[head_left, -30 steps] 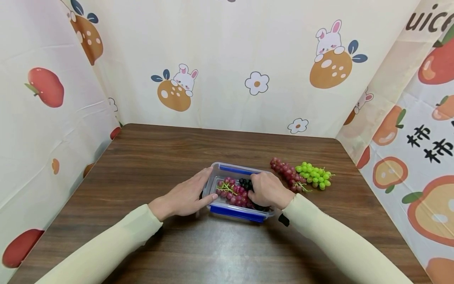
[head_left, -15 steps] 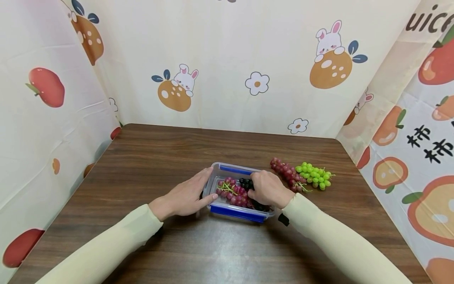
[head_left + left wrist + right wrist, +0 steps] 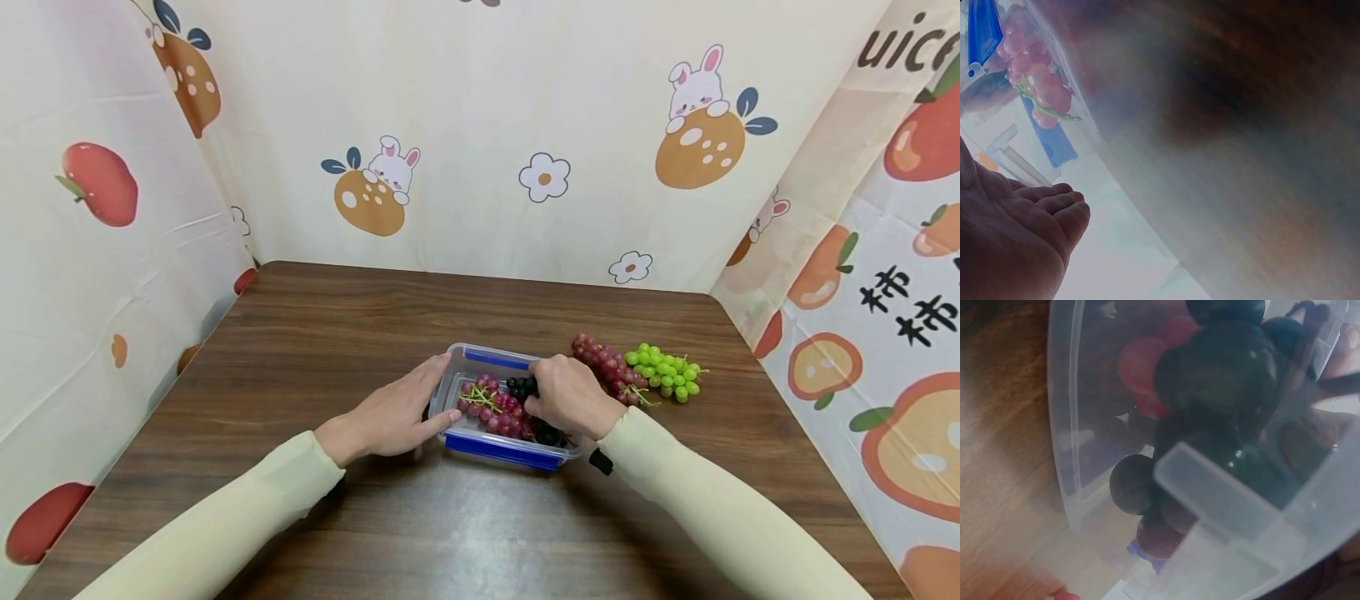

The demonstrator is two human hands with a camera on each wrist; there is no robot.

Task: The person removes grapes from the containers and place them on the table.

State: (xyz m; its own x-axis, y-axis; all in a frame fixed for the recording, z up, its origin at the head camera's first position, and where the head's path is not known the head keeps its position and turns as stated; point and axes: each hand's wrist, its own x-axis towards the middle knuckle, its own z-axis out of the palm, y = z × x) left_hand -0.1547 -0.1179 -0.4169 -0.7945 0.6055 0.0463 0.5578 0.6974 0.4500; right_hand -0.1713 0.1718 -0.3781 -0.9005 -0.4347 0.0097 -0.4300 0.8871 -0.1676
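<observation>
Black grapes (image 3: 519, 387) in the head view sit inside the container (image 3: 501, 451), under the curled, gripping fingers of the right hand (image 3: 566, 396), the left hand (image 3: 393, 414) straight-fingered at its left end; the left wrist view shows red grapes (image 3: 1038, 78) inside it, the right wrist view black ones behind its wall.

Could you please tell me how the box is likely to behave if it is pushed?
The box would probably slide rather than tip, since it sits low and broad on the table. It looks like clear plastic, so it is likely fairly stiff. The right end may feel heavier, as black grapes lie there while the left looks partly bare.
</observation>
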